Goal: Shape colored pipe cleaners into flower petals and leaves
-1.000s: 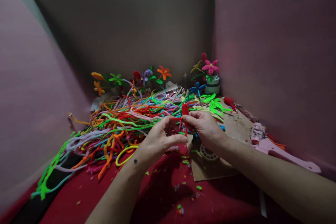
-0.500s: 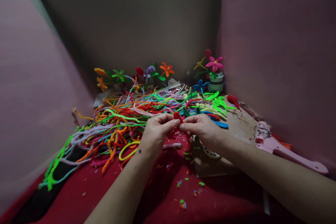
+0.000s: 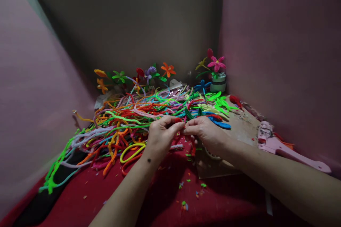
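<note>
A red pipe cleaner point(image 3: 178, 120) is pinched between my two hands above the middle of the table. My left hand point(image 3: 163, 133) closes thumb and fingers on it, and the bent red end shows over the index finger. Right beside it, my right hand point(image 3: 204, 129) pinches the same piece at its fingertips. A red length point(image 3: 193, 147) hangs below the right hand; I cannot tell whether it belongs to the same piece. Behind both hands spreads a heap of many-coloured pipe cleaners point(image 3: 138, 108).
Pipe-cleaner flowers stand at the back, including an orange one point(image 3: 168, 69) and a pink one point(image 3: 217, 64) by a pale green jar point(image 3: 218, 82). A pink-handled tool point(image 3: 290, 150) lies right, near a brown board point(image 3: 243, 131). Scraps dot the red cloth point(image 3: 165, 191).
The red pipe cleaner's looped end, upright between the fingertips before, now lies lower, along my left fingers. My left hand has turned slightly. The whole view has shifted a little.
</note>
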